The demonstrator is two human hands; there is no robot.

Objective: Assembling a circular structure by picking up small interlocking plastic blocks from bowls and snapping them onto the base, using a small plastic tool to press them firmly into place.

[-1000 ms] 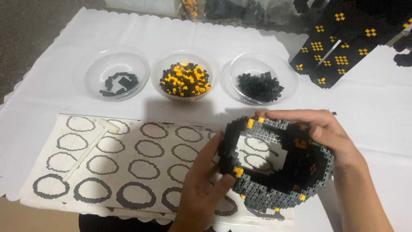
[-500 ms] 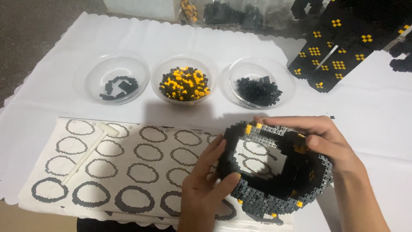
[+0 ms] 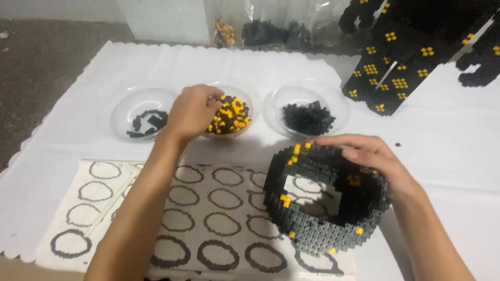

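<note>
Left hand point(image 3: 194, 110) over middle bowl of yellow and black bricks point(image 3: 229, 115), fingers curled down into pile; grip on any piece hidden. Right hand point(image 3: 372, 158) open, draped on far rim of grey brick ring point(image 3: 325, 200), steadying it. Ring near, right; bowl far, left. Flanked by bowl of dark pieces point(image 3: 141, 113), bowl of black bricks point(image 3: 307, 110). Printed ring sheet point(image 3: 208, 224) on white cloth point(image 3: 448, 151).

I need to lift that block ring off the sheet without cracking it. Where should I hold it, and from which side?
Hold the ring by its outer wall on two opposite sides, coming from above. It is a hollow loop of small blocks lying tilted on the sheet, so one-sided pinching would likely stress it. The right hand already rests on the far rim; a second grip could take the near-left wall.
</note>
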